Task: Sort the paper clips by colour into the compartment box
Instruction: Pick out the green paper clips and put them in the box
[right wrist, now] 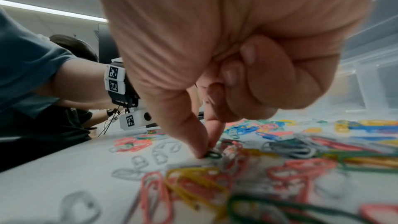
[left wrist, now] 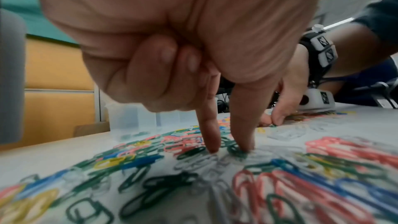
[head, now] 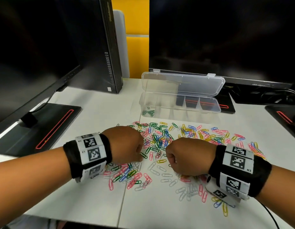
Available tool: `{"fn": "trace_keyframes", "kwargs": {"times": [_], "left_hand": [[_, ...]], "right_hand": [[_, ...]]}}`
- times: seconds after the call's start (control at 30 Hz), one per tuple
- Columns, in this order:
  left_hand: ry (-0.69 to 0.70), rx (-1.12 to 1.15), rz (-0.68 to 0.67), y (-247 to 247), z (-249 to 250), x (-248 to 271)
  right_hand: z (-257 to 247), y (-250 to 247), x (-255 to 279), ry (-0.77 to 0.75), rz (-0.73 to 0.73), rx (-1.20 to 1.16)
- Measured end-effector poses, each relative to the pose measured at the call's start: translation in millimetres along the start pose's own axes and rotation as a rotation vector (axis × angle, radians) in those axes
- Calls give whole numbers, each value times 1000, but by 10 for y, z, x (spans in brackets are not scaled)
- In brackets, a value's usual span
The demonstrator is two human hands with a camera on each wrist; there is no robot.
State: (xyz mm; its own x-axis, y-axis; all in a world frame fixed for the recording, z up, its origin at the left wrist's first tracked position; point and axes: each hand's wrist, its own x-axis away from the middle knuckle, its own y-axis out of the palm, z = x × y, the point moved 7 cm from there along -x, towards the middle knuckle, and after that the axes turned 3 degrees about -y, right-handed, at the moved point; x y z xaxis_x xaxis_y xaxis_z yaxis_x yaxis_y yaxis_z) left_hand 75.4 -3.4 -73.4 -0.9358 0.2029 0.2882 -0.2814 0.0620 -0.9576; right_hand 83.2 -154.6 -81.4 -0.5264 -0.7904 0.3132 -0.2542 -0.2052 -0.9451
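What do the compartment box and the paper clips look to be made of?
Compartment box: clear, glossy rigid plastic, going by the monitor base visible through its walls and the moulded latches on the open lid. Paper clips: probably wire with a smooth coloured plastic coating, since the thin bent loops are solid green, pink, yellow, blue and white.

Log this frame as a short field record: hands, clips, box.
left hand: fingertip and thumb on a green clip in the pile
right hand: pinches a dark green clip
loose clips: mixed colours, spread on the table
compartment box: lid open, green clips in leftmost compartment; other compartments look empty
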Motion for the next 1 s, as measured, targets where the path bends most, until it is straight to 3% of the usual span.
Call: {"fn": "trace_keyframes", "kwargs": {"times": [0.13,0.23,0.43,0.53,0.73,0.83,1.0], "left_hand": [[55,-42,-21,66,49,-3],[53,47,-54,100,-3,-27],[-33,544,-138,81,-250,-92],[-107,770,-96,3,-355,-108],[-28,262,37,-85,-242,-57],[61,91,-12,-7,-31,7],[138,-114,22,96,138,-10]], "right_hand": [[8,38,-5,42,-33,-50],[68,16,1,24,-20,-88],[133,-15,87,-2,-31,-196],[241,-73,112,34,3,-235],[298,-196,136,59,111,-80],[73,-152,141,-53,71,-78],[-28,-44,117,-42,-17,-53]]}}
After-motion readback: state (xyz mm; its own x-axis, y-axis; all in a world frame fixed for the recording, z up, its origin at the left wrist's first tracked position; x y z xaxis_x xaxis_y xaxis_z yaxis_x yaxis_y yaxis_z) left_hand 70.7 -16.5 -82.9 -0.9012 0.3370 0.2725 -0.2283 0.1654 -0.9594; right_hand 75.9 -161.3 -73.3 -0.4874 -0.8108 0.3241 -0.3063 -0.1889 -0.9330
